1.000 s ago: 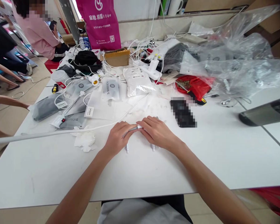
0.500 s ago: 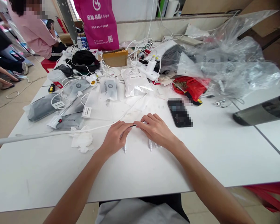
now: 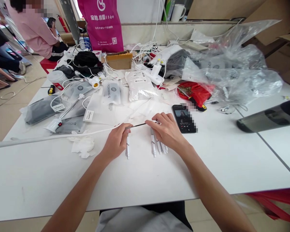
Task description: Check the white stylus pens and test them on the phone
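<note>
A thin dark rod [image 3: 138, 125], much like a pen refill, spans the gap between my two hands above the table. My left hand [image 3: 116, 141] pinches its left end between thumb and fingers. The other end runs into my right hand [image 3: 166, 130], which is closed around it; a small silvery piece [image 3: 157, 122] shows at those fingers, partly hidden. One white-and-silver pen [image 3: 128, 149] lies upright in view just beneath my left hand. Below my right hand lie another pen [image 3: 153, 146] and several more pens [image 3: 161, 148] side by side, their upper ends covered.
A phone [image 3: 184, 119] lies right of my right hand, a dark bottle [image 3: 268, 116] beyond it. Crumpled tissue [image 3: 83, 145] and a white cable [image 3: 50, 140] are at left. Packaged items [image 3: 141, 85], cords and plastic film [image 3: 232, 77] crowd the back. A person [image 3: 36, 30] sits far left.
My hands have moved apart, and a longer stretch of the dark rod shows between them. More of the pens below my right hand has come into view.
</note>
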A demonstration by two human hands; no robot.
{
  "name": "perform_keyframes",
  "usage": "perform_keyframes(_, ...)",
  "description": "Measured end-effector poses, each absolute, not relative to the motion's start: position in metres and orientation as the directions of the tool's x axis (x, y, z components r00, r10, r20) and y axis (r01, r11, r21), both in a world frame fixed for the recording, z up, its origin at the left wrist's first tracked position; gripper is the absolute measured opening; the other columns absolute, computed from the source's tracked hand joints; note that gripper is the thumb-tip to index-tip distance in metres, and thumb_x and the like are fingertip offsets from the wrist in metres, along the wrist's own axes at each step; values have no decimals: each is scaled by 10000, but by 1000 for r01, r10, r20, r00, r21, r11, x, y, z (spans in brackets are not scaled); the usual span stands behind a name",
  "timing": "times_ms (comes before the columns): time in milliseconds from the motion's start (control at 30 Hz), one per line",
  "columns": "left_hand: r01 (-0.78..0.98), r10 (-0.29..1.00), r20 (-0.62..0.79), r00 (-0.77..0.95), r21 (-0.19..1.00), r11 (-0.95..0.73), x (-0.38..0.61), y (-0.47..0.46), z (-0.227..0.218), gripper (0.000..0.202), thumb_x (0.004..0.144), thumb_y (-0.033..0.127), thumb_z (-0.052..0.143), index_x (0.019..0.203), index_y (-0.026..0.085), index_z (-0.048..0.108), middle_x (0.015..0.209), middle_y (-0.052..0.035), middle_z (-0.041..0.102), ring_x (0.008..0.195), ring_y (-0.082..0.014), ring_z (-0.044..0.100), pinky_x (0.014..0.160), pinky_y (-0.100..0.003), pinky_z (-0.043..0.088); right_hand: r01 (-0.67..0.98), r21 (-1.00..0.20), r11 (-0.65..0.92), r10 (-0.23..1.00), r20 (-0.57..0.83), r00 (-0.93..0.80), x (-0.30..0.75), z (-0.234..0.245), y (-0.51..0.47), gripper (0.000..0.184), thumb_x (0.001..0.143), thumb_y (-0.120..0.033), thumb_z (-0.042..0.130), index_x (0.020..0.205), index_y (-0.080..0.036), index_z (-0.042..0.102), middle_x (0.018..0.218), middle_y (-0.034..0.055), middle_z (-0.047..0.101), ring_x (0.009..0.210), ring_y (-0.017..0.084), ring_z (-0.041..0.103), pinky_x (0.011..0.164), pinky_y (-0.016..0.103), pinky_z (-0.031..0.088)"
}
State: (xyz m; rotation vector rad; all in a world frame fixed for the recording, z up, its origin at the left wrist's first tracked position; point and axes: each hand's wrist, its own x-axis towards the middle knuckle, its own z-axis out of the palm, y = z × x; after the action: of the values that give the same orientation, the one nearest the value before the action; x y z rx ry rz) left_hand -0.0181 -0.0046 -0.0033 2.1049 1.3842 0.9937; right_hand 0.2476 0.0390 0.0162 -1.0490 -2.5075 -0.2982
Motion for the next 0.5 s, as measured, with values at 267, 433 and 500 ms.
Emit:
perform_keyframes(267, 589, 922, 323, 213, 710, -385, -20, -5, -6, 265, 1142, 295, 444, 1319, 236, 632, 1047, -54, 759, 965, -207, 709, 807, -329, 534, 718, 33, 695, 629, 456, -629, 252, 16, 41, 433, 950, -8, 499, 1269, -251, 661, 1094, 101, 639, 946, 260, 512, 869, 403, 349)
perform_keyframes(433, 588, 925, 321, 206, 714, -379, -20, -6, -5, 276, 1146, 299, 435, 1326, 228, 632, 1035, -48, 747, 938, -192, 689, 812, -318, 525, 724, 34, 689, 635, 454, -625, 252, 17, 41, 435, 941, -2, 512, 1260, -251, 671, 1086, 96, 639, 940, 254, 515, 876, 401, 352)
perform_keyframes(500, 590, 929, 308, 204, 719, -368, -20, -7, -3, 271, 1145, 305, 440, 1314, 226, 637, 1023, -43, 743, 912, -187, 681, 806, -313, 526, 723, 42, 689, 626, 467, -624, 251, 17, 41, 429, 935, 2, 522, 1248, -245, 678, 1074, 89, 637, 931, 247, 514, 871, 395, 352)
